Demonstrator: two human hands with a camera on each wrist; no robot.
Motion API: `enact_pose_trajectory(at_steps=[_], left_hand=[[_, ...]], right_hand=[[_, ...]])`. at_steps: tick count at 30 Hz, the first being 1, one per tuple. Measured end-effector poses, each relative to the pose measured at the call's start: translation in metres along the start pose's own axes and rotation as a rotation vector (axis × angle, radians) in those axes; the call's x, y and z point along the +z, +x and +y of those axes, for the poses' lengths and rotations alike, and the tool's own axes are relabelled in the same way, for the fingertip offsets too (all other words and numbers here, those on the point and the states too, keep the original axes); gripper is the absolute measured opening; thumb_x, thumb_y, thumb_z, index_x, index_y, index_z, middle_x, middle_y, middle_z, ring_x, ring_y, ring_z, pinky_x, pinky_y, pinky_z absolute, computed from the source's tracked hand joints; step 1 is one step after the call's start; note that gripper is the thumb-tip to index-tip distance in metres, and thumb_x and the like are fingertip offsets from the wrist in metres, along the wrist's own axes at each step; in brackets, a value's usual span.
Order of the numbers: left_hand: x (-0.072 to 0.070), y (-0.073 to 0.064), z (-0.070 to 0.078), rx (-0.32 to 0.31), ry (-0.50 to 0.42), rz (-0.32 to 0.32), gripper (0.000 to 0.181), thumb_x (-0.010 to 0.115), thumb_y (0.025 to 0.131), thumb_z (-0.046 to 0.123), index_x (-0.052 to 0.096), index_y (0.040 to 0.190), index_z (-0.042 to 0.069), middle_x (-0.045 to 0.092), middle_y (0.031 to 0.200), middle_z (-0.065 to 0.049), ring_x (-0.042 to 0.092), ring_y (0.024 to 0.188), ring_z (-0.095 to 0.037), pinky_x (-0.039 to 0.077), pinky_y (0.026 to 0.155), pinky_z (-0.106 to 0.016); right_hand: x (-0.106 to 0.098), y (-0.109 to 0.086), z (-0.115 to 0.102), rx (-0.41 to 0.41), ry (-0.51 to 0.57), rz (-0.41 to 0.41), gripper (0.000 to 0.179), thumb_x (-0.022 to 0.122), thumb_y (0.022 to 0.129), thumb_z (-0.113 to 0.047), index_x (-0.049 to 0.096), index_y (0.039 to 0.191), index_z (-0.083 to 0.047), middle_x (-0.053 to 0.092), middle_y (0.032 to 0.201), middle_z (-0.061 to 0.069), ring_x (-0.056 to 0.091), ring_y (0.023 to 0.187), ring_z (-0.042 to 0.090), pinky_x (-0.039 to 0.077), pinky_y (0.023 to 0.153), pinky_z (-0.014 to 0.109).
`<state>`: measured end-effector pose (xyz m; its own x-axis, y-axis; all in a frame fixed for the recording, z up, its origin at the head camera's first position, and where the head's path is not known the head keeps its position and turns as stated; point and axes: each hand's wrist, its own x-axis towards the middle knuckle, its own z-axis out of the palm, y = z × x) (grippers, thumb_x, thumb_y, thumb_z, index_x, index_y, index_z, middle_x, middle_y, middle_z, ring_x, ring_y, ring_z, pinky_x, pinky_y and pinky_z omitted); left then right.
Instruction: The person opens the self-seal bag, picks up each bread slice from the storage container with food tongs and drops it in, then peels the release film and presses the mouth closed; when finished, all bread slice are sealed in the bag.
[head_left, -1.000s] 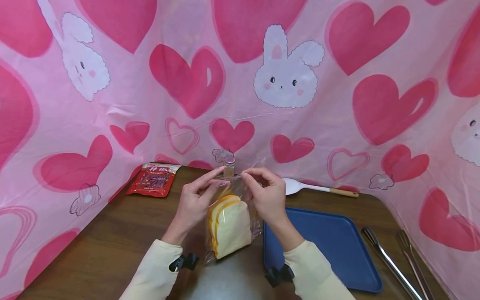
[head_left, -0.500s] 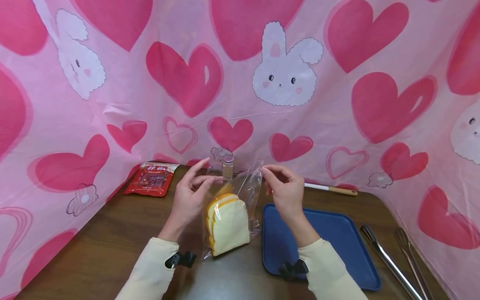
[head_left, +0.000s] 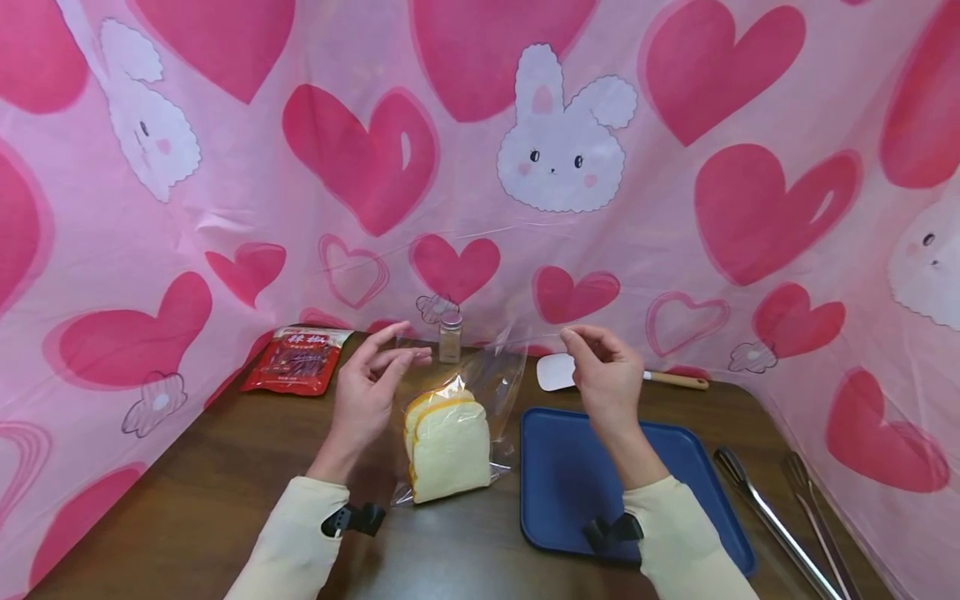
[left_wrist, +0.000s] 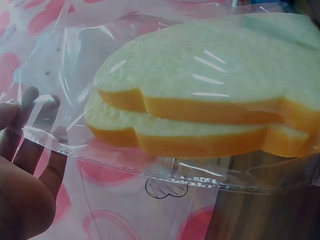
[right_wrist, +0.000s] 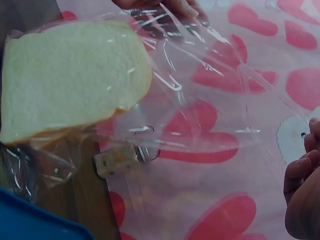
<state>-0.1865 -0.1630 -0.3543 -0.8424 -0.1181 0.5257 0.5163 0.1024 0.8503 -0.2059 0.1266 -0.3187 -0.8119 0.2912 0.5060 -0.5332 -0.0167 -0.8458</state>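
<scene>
Slices of bread [head_left: 452,450] with orange-brown crusts stand in a clear plastic bag [head_left: 508,375] in the middle of the head view. My left hand [head_left: 366,396] holds the bag's left upper edge between thumb and fingers; in the left wrist view, the fingers [left_wrist: 42,150] show partly through the film. Out to the right of the bag's mouth, my right hand [head_left: 613,379] pinches a thin, clear plastic strip that runs back to the bag. In the right wrist view, that hand's curled fingers [right_wrist: 305,167] are at the right edge, with the taut film leading to them.
Behind the bag stands a small spice jar [head_left: 450,340]. A red food packet [head_left: 296,360] lies at the back left. On the right are a blue tray [head_left: 555,508], a white spatula [head_left: 555,372] with a wooden handle, and metal tongs [head_left: 772,521].
My right hand has moved right, away from the bag's mouth, drawing the thin plastic out. My left hand has shifted slightly left, and the spatula's white head has come into sight.
</scene>
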Motion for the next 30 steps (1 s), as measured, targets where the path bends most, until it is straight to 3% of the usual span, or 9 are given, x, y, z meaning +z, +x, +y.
enact_pose_trajectory(at_steps=[11,19,22,27,30], left_hand=[[-0.006,0.002,-0.004,0.004,-0.005,0.015,0.035,0.064,0.105,0.009,0.064,0.141,0.009,0.078,0.115,-0.023,0.078,0.100,-0.004,0.056,0.099,-0.017],[-0.008,0.001,-0.008,-0.030,-0.020,0.038,0.026,0.064,0.106,0.013,0.071,0.128,0.001,0.078,0.118,-0.021,0.078,0.098,-0.006,0.059,0.095,-0.020],[-0.009,0.001,-0.011,-0.031,-0.038,0.045,0.024,0.064,0.106,0.012,0.072,0.125,0.000,0.080,0.116,-0.013,0.079,0.098,-0.007,0.059,0.096,-0.023],[-0.011,0.003,-0.014,-0.024,-0.069,0.071,0.023,0.064,0.105,0.009,0.071,0.124,-0.003,0.082,0.106,0.009,0.079,0.098,-0.006,0.060,0.095,-0.023],[-0.012,0.004,-0.016,-0.015,-0.109,0.089,0.025,0.064,0.105,0.007,0.069,0.124,-0.009,0.081,0.102,0.013,0.079,0.095,-0.007,0.061,0.092,-0.023]], right_hand=[[-0.036,0.014,0.000,0.001,-0.034,0.094,0.012,0.079,0.094,-0.009,0.074,0.095,0.003,0.062,0.065,-0.006,0.047,0.046,0.008,0.043,0.044,0.016],[-0.065,0.027,-0.002,0.018,0.044,0.184,0.007,0.081,0.092,-0.005,0.074,0.090,-0.002,0.062,0.063,-0.003,0.047,0.044,0.007,0.042,0.041,0.014],[-0.077,0.032,-0.001,0.021,0.059,0.217,0.008,0.081,0.092,-0.005,0.075,0.087,-0.005,0.062,0.062,-0.002,0.048,0.044,0.007,0.042,0.041,0.013],[-0.099,0.039,0.000,0.002,0.093,0.277,0.008,0.081,0.090,-0.002,0.075,0.086,-0.005,0.063,0.062,-0.001,0.046,0.041,0.008,0.042,0.040,0.014],[-0.115,0.044,0.000,-0.004,0.110,0.318,0.007,0.082,0.090,-0.003,0.075,0.088,-0.002,0.063,0.062,0.000,0.045,0.039,0.009,0.041,0.039,0.014]])
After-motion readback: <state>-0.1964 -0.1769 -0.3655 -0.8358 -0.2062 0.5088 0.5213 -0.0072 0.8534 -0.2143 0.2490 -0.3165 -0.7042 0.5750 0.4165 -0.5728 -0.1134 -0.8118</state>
